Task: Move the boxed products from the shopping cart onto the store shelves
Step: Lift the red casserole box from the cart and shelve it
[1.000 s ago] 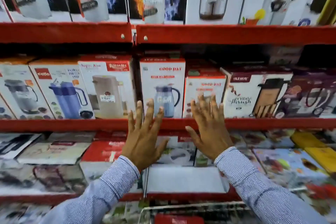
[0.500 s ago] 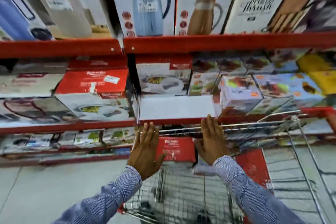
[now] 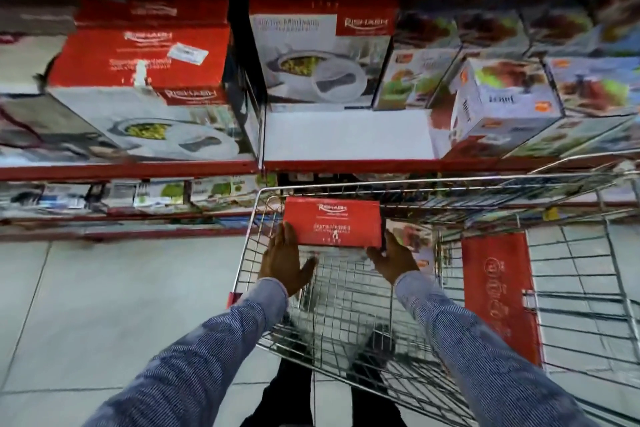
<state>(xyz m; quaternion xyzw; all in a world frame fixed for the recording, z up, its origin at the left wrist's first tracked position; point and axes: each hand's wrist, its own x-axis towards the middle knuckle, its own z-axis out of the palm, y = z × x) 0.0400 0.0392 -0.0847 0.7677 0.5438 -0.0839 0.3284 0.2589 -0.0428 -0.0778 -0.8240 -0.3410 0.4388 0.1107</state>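
The red box (image 3: 332, 226) hid the right hand's (image 3: 393, 255) fingertips and its own lower part sat below the shopping cart (image 3: 433, 180) rim; small print blurred. Shelf boxes (image 3: 20, 128) at the left edge were smeared, cut off

Blue-white pinstriped long sleeves (image 3: 221, 350), buttoned cuffs; dark trousers (image 3: 287, 399); black shoes (image 3: 381, 340).

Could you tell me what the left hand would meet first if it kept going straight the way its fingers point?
Probably the red box: the left hand already lies against its left side.
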